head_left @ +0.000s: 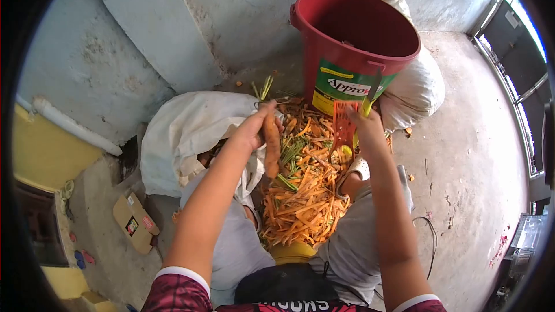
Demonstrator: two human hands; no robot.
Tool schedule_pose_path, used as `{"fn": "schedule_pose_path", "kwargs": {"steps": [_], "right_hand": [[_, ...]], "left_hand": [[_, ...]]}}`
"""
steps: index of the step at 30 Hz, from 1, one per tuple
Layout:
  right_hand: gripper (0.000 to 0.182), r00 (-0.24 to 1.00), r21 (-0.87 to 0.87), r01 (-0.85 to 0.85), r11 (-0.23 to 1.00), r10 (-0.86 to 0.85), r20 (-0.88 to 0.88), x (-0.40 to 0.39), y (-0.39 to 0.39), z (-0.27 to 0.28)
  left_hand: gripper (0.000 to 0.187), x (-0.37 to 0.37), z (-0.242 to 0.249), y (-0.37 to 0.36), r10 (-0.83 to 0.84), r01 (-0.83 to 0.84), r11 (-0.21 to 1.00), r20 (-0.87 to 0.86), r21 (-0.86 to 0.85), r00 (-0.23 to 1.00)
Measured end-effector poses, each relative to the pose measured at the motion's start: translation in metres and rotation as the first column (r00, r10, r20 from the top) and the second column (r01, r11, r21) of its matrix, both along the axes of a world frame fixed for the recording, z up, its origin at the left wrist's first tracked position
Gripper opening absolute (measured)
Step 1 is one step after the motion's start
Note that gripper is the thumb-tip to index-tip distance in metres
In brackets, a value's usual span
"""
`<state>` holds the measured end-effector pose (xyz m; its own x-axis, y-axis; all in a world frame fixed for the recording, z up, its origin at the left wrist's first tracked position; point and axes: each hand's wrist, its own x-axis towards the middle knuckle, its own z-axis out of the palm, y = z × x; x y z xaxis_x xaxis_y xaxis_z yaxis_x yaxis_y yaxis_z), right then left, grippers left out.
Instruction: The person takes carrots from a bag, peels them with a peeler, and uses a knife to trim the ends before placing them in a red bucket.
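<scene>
My left hand (254,127) is wrapped round the top of a carrot (272,149), which hangs down with cut green stems above it. In my right hand (365,122) are an orange slotted peeler (344,127) and a knife (374,93) with a yellow-green handle, its blade pointing up. Below and between the hands lies a large heap of orange peelings (303,208) mixed with green stems. The white sack (191,115) beside my left hand is open, with dark contents partly visible.
A tall red bucket (358,29) stands behind the heap, against a full white sack (413,89). At the left on the floor lies a cardboard piece (132,222). A cable (433,237) curls at the right. Walls rise behind.
</scene>
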<state>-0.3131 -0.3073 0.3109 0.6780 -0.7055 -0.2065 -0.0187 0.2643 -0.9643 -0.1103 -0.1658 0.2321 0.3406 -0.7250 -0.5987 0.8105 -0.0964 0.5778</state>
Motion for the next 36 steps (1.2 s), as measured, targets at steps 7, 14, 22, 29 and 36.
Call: {"fn": "schedule_pose_path", "kwargs": {"steps": [7, 14, 22, 29, 36], "right_hand": [[0.017, 0.928, -0.260, -0.305, 0.916, 0.225, -0.296, -0.004, 0.009, -0.047], [0.022, 0.780, -0.370, -0.484, 0.793, 0.198, -0.594, 0.031, 0.009, -0.038], [0.026, 0.733, -0.449, -0.600, 0.663, 0.231, -0.639, 0.036, 0.004, -0.058], [0.029, 0.696, -0.333, -0.628, 0.704, 0.316, -0.644, 0.034, 0.017, -0.082], [0.030, 0.674, -0.180, -0.581, 0.794, 0.345, -0.653, 0.043, 0.038, -0.089]], "left_hand": [[0.026, -0.047, 0.001, -0.001, -0.044, 0.045, 0.997, -0.024, 0.064, 0.999], [0.035, -0.043, 0.012, -0.012, -0.229, 0.161, 0.949, 0.239, 0.272, 0.944], [0.030, -0.034, -0.004, -0.007, -0.498, 0.200, 0.863, 0.849, 0.464, 0.178], [0.032, -0.028, 0.004, -0.002, -0.674, 0.015, 0.722, 0.708, 0.691, -0.210], [0.027, -0.032, 0.015, 0.002, -0.695, -0.049, 0.702, 0.669, 0.710, -0.264]]}}
